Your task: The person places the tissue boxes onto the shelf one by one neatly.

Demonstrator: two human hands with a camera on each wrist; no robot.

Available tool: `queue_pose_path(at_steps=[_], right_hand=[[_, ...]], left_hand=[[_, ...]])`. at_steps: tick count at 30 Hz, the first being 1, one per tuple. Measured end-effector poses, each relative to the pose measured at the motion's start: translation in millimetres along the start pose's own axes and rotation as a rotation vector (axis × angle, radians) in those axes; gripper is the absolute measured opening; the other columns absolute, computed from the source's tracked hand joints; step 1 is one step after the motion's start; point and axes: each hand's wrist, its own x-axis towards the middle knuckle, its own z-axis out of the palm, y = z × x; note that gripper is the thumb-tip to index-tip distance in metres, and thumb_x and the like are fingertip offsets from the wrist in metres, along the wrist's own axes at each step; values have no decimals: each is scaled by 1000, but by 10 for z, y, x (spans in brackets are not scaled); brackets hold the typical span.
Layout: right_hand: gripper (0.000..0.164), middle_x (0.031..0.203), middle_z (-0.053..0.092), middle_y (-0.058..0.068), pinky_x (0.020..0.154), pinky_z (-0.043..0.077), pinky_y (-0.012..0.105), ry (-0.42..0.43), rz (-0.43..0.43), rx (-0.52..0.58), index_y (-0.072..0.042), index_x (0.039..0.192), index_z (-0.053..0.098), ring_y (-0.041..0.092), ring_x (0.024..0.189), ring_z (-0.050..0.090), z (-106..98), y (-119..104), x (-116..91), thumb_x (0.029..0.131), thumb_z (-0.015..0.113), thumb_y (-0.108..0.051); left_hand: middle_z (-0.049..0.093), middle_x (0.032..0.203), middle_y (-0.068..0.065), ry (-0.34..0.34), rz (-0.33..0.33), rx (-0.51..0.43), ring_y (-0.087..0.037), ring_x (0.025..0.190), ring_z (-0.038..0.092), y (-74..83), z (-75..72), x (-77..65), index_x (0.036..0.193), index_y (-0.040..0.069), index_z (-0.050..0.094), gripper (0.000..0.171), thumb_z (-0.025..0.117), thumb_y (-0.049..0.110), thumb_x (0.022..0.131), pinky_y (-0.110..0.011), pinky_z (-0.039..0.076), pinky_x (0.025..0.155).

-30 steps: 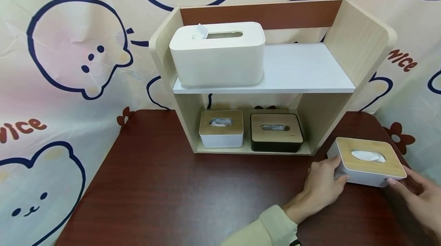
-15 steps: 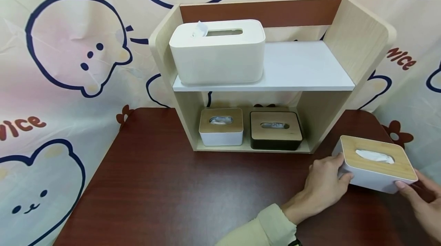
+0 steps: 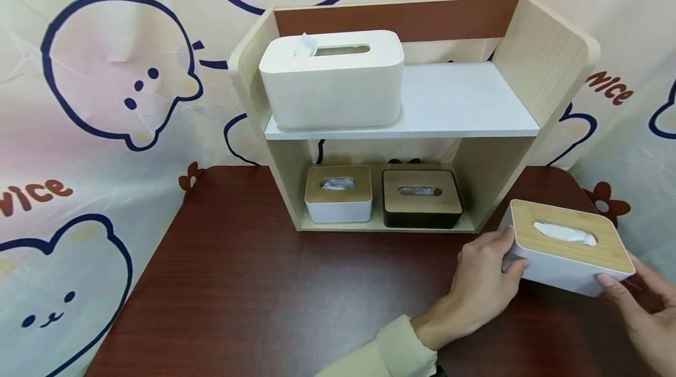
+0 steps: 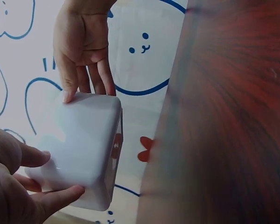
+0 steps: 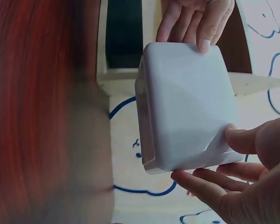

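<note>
Both hands hold a white tissue box [image 3: 560,265] with a light wooden lid and tissue in its slot, at the right of the table in the head view. My left hand [image 3: 483,280] grips its left end, thumb on the front wall. The right hand [image 3: 646,306] grips the right end, its thumb also on the front. In the left wrist view the tissue box [image 4: 79,135] is off the table, with the left hand [image 4: 18,177] at its lower end. The right wrist view shows the right hand [image 5: 242,177] around a lower corner of the box [image 5: 191,102].
A two-tier shelf unit [image 3: 475,101] stands at the back. Its upper board bears a large white tissue box [image 3: 333,95]. Below are a small white tissue box [image 3: 339,209] and a black one [image 3: 422,218], both wood-topped. The dark red table [image 3: 264,306] stretches in front; a printed curtain [image 3: 116,189] hangs behind.
The hands have brought the tissue box rightward and nearer the camera, tilting it slightly, then a little back to the left. The boxes on the shelf have not moved.
</note>
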Motion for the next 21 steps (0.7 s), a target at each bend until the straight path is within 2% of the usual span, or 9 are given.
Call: queue_pose_path(at_steps=[3, 6, 10, 13, 16, 19, 20, 21], right_hand=[[57, 134, 61, -23, 76, 42, -5, -3, -16, -13, -6, 156, 55, -32, 88, 50, 11, -113, -52, 101, 68, 5], [58, 128, 59, -30, 74, 44, -5, -27, -63, -7, -3, 155, 55, -33, 89, 50, 22, -204, -105, 100, 68, 8], [60, 121, 56, -38, 69, 47, -3, -85, -159, 8, -1, 155, 54, -31, 91, 54, 52, -262, -156, 98, 69, 11], [60, 120, 55, -39, 64, 48, -1, -116, -189, -39, -5, 156, 55, -31, 88, 54, 85, -328, -186, 99, 72, 5], [61, 135, 69, -13, 59, 45, 0, -145, -163, -140, -8, 158, 54, -34, 83, 48, 111, -476, -216, 100, 76, -6], [65, 142, 68, 25, 59, 40, -1, -175, -144, -223, -11, 158, 54, -36, 85, 39, 146, -623, -238, 99, 80, -18], [66, 141, 64, 34, 61, 38, -1, -182, -143, -245, -12, 158, 54, -34, 86, 36, 167, -667, -246, 98, 81, -21], [67, 139, 65, 34, 61, 37, 0, -187, -145, -259, -12, 158, 54, -31, 86, 35, 191, -704, -253, 98, 82, -24]], left_hand=[[78, 128, -4, 12, 3, -29, 1, 106, 73, -16, -114, -44, 140, 3, 70, 46, 80, 22, 99, -3, 50, 91], [78, 126, -5, 27, 7, -60, 4, 98, 71, -43, -238, -95, 141, 2, 70, 46, 80, 19, 99, -1, 49, 87], [78, 125, -6, 51, 1, -91, 2, 100, 74, -95, -402, -174, 141, 2, 69, 47, 80, 17, 98, 0, 49, 85], [77, 124, -8, 76, -6, -105, 0, 99, 75, -138, -511, -228, 140, 0, 69, 47, 82, 14, 97, 1, 48, 82], [77, 124, -10, 100, -12, -121, -3, 99, 76, -186, -613, -266, 139, -2, 69, 48, 82, 11, 96, 2, 48, 80], [76, 125, -13, 116, -31, -144, -7, 105, 76, -242, -717, -297, 139, -4, 68, 48, 83, 9, 95, 0, 50, 81], [76, 126, -13, 119, -37, -148, -8, 106, 76, -263, -753, -306, 140, -4, 68, 48, 83, 9, 95, 0, 51, 82], [76, 126, -14, 124, -46, -152, -9, 107, 76, -287, -787, -315, 140, -4, 68, 49, 83, 9, 95, -1, 51, 82]])
